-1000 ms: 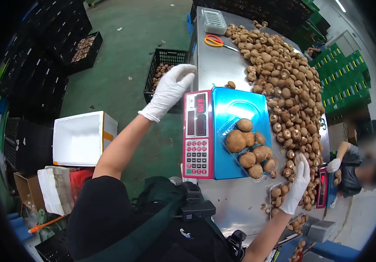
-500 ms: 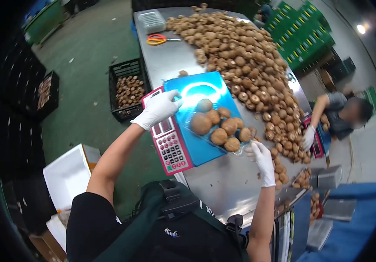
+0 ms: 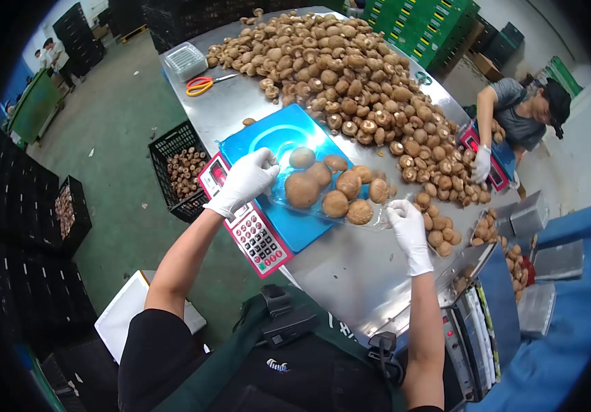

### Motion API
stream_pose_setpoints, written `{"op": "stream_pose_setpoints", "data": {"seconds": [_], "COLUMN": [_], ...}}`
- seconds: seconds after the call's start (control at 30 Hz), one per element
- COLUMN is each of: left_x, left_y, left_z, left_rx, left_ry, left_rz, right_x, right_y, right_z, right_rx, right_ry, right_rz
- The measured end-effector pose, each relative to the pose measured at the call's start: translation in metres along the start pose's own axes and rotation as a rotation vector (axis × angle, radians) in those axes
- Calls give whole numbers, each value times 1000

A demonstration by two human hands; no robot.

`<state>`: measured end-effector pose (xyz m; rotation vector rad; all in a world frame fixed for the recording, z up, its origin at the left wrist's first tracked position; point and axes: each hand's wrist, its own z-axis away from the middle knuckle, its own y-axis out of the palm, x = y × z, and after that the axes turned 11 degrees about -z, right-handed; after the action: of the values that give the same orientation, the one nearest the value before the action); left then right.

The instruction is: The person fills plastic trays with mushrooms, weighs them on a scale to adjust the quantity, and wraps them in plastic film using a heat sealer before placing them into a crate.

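Observation:
A clear plastic tray (image 3: 376,224) of several brown mushrooms (image 3: 335,204) lies over the blue platform (image 3: 299,235) of a red-edged scale (image 3: 258,242), its right end reaching past the platform. White-gloved, my left hand (image 3: 249,182) is closed at the tray's upper left edge, thumb and fingers pinched together. My right hand (image 3: 407,235), gloved too, grips the tray's right end between thumb and fingers. Behind the scale spreads a large heap of mushrooms (image 3: 350,79), and a smaller cluster (image 3: 439,230) sits just beyond my right hand.
On the steel table (image 3: 350,281) lie orange-handled scissors (image 3: 201,85) beside stacked clear trays (image 3: 186,62). A black crate of mushrooms (image 3: 184,172) stands on the floor at left. Across the table, a person (image 3: 515,113) reaches a gloved hand toward the heap near another scale (image 3: 494,161).
My view has turned, shifting the table leftward. My left hand's fingers have drawn in at the tray's edge, and the right hand has closed on its right end. The tray sits slightly further right over the scale.

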<state>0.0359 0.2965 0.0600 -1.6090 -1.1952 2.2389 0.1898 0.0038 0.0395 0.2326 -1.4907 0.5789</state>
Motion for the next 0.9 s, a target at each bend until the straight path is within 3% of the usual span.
{"op": "stream_pose_setpoints", "data": {"seconds": [0.17, 0.2, 0.3, 0.5, 0.63, 0.7, 0.83, 0.9], "left_x": [-59, -74, -127, -249, -287, -320, -344, -348], "left_y": [23, 34, 73, 178, 295, 319, 383, 400], "left_z": [-7, -10, -11, 19, 11, 31, 44, 51], "left_rx": [58, 86, 234, 440, 406, 550, 532, 602], "left_ry": [210, 212, 248, 476, 776, 688, 850, 768], "left_rz": [37, 58, 129, 74, 104, 69, -33, -24], "right_x": [15, 17, 28, 13, -20, -28, -49, -61], "right_y": [-64, -78, -130, -245, -325, -351, -389, -400], "right_z": [38, 49, 92, 187, 241, 262, 293, 302], "right_rx": [-127, -212, -341, -595, -741, -788, -833, -845], "right_ry": [29, -34, 19, 13, 75, 97, 128, 163], "right_rz": [-28, 133, 112, 0, 66, 74, 45, 68]}}
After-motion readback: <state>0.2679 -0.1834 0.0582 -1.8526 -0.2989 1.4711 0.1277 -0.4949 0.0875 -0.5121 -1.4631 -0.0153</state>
